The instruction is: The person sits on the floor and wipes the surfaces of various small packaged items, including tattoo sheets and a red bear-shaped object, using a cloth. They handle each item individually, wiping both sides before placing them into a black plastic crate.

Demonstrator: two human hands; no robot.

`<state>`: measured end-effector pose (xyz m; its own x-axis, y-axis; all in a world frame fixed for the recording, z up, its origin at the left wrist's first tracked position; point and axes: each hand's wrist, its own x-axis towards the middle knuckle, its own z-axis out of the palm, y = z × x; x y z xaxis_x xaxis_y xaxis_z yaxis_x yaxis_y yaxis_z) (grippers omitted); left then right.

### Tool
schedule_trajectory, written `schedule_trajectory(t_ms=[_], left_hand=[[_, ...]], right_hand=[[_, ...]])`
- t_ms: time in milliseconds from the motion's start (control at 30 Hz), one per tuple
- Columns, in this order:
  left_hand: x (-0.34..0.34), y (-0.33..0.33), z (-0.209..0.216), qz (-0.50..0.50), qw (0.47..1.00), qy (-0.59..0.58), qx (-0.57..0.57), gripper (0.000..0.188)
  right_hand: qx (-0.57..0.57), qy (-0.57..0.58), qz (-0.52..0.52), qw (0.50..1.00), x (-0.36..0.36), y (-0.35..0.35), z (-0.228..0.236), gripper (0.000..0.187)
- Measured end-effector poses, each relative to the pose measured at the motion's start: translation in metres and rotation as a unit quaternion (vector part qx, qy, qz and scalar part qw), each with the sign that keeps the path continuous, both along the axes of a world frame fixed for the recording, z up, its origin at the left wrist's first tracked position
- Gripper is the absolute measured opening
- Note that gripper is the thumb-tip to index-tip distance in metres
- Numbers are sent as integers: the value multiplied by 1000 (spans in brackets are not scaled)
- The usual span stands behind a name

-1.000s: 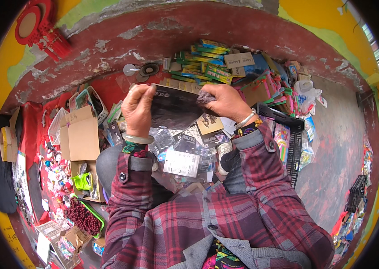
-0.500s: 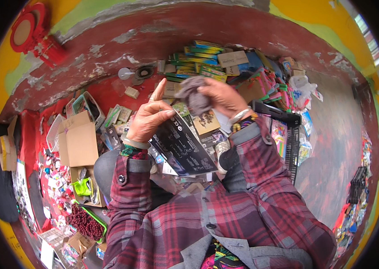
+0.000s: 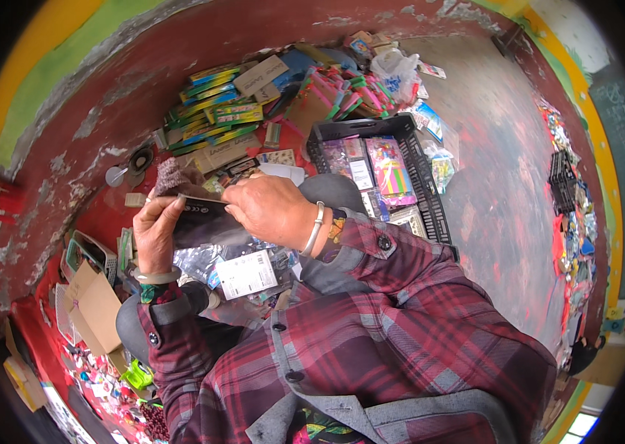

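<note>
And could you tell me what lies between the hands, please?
In the head view, a black sheet spans left hand to right hand, a cloth beyond.

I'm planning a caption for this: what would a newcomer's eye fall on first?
Probably the left hand and right hand, holding a flat dark item left of centre. Next, the bright pile of yellow-and-green boxes near the dark red wall, then the black crate of colourful packages, to the right of the hands.

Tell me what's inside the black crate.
The black crate holds a bright packet with coloured stripes, a white-labelled packet and other packets. The person's knee and right sleeve cover its near part, and whatever lies beneath the top packets is hidden.
</note>
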<state>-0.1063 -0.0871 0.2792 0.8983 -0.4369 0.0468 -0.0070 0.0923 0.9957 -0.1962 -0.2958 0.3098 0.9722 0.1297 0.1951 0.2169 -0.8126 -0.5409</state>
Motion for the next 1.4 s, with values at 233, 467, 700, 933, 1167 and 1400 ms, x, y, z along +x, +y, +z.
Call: schedule_trajectory(t_ms=[233,467,700,933,1167,1400], left_hand=[[-15,-32,7,16,998,-66,-19,33],[18,40,3,178,980,14,-86,40],[16,74,-31,161,980,71,-94,35],[14,64,-77,163,969,171,-67,30],[10,70,-100,138,981,13,133,29],[4,56,-97,174,974,138,55,55]], right_hand=[[176,-53,6,983,-14,-72,12,16],[463,-136,-289,827,-91,-250,-3,10],[638,-109,-447,617,-174,-315,-171,17],[683,-38,-543,487,-178,-285,-327,14],[670,37,-589,449,-134,-241,-379,25],[-38,492,-381,782,-158,-230,-387,56]])
